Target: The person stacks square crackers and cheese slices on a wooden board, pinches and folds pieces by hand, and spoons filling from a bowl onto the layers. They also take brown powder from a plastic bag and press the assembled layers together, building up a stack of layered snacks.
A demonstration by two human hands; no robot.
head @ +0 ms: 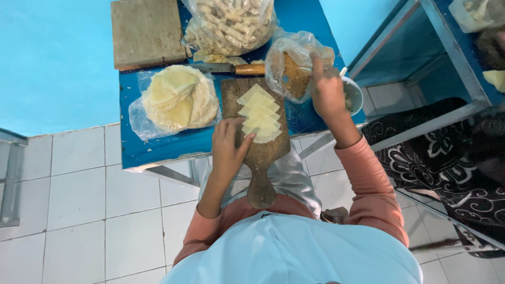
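A wooden paddle board (258, 152) lies on the blue table (158, 144) with a row of overlapping pale dough squares (259, 113) on it. My left hand (229, 147) rests on the board's left edge, fingertips touching the nearest square. My right hand (326, 89) reaches into a clear plastic bag of brown crumbly filling (292, 73), fingers pinched on something inside that I cannot make out. A small white bowl (355, 97) sits just right of that hand.
A stack of round pale wrappers on plastic (176, 100) lies left of the board. A knife with a wooden handle (231, 68), a bag of rolled pieces (229, 23) and a square wooden block (147, 31) sit behind. Another person in dark patterned cloth (436, 152) is at right.
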